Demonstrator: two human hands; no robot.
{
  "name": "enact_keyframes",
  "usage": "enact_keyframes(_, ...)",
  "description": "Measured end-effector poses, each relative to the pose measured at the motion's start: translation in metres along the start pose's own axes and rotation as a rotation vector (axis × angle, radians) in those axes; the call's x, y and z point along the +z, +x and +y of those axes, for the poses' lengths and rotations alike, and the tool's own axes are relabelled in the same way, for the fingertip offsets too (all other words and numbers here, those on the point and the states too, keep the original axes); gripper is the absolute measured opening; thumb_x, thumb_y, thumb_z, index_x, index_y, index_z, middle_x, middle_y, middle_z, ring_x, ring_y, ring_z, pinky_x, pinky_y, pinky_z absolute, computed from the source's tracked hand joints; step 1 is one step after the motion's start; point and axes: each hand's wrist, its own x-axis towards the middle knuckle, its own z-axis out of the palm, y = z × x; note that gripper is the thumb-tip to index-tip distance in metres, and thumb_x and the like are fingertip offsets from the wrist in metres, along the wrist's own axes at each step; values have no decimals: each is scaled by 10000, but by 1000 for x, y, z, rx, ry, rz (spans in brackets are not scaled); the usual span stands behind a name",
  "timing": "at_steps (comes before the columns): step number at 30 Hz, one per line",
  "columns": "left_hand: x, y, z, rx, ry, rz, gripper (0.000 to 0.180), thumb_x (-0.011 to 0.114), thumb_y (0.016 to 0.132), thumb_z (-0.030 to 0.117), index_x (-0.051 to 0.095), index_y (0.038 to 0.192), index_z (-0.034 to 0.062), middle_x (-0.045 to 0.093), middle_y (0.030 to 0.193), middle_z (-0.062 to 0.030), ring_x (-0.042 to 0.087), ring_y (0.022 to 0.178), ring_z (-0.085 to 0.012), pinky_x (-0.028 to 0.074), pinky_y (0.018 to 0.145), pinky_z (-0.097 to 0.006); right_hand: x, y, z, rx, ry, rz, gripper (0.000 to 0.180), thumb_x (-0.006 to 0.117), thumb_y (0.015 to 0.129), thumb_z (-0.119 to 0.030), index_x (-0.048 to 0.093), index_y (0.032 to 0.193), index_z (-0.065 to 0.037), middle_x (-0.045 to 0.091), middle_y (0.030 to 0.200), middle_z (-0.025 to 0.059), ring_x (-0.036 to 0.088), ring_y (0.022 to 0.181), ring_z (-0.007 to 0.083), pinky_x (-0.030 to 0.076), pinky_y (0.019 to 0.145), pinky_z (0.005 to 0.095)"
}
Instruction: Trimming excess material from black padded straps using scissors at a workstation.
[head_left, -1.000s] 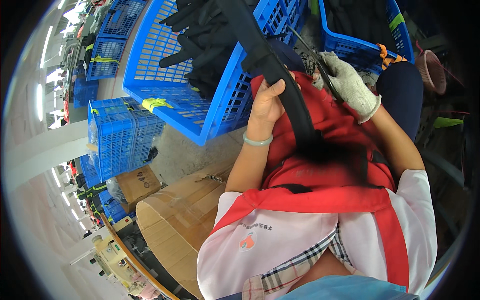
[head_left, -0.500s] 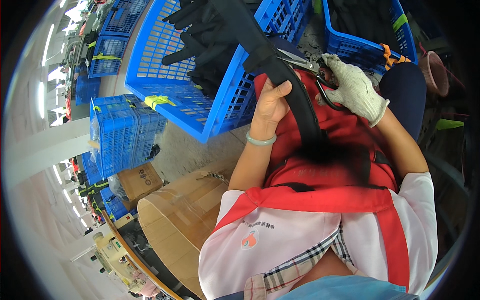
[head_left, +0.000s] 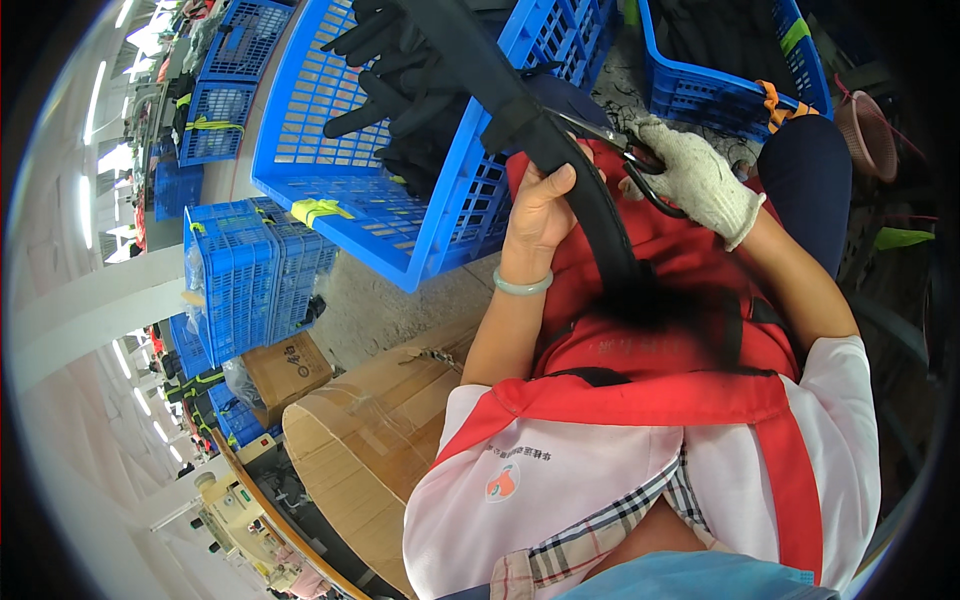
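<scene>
A long black fabric strap (head_left: 490, 72) runs from the top of the view down over my lap. My left hand (head_left: 541, 208), bare and with a pale bangle at the wrist, grips the strap with the thumb on top. In a white knitted glove, my right hand (head_left: 697, 178) holds black-handled scissors (head_left: 645, 165). Their blades reach left to the strap, just above my left thumb, beside a small tab on its edge; the tips are partly hidden there. Below, the strap's lower end fades into a dark smudge over my red apron (head_left: 680, 350).
A big blue crate (head_left: 345, 225) full of black straps stands ahead on the left. Another blue crate (head_left: 690, 95) with dark pieces is ahead on the right, near a pink basket (head_left: 866, 135). Stacked crates (head_left: 235, 280) and a cardboard box (head_left: 380, 430) lie left.
The scissors and my gloved right hand have shifted slightly left and down, and the blades look more closed. My left hand keeps its hold on the strap.
</scene>
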Motion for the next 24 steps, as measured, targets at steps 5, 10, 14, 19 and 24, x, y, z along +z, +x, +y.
enact_keyframes(5, 4, 6, 1, -3, 4, 1, 424, 734, 824, 86, 548, 1203, 119, 580, 980, -44, 587, 883, -250, 517, 763, -400, 7, -1, 8, 38, 559, 130, 309, 726, 843, -216, 588, 1032, -14, 659, 853, 98, 673, 786, 214, 503, 706, 358)
enact_keyframes(10, 22, 19, 1, 153, 153, 100, 376, 633, 913, 80, 518, 1271, 73, 595, 1201, -53, 572, 1086, -186, 442, 986, -348, -16, 5, -39, -23, 463, -23, 525, 785, 773, -223, 560, 1172, 34, 634, 955, 143, 638, 900, 236, 507, 822, 339)
enact_keyframes(14, 24, 22, 18, 550, 420, 92, 574, 581, 938, 72, 319, 1449, 78, 488, 1359, -54, 456, 1253, -191, 339, 1079, -356, -12, 11, -20, -182, 248, -26, 393, 722, 803, -12, 530, 1145, 11, 527, 900, 17, 558, 736, 81, 487, 632, 243)
enact_keyframes(19, 13, 6, 79, 616, 497, 328, 593, 666, 834, -22, 394, 1360, 21, 540, 1280, -114, 523, 1179, -190, 416, 1011, -342, -64, 4, -30, -138, 22, -390, 461, 812, 711, -177, 584, 1071, -3, 622, 876, 111, 635, 817, 237, 501, 700, 334)
enact_keyframes(24, 17, 12, 82, 223, 242, 260, 256, 663, 828, -65, 640, 1071, 10, 687, 1018, -94, 677, 927, -203, 550, 846, -330, -75, 7, -32, -16, 93, -488, 558, 831, 681, -191, 589, 1144, 4, 631, 982, 143, 630, 895, 288, 506, 772, 342)
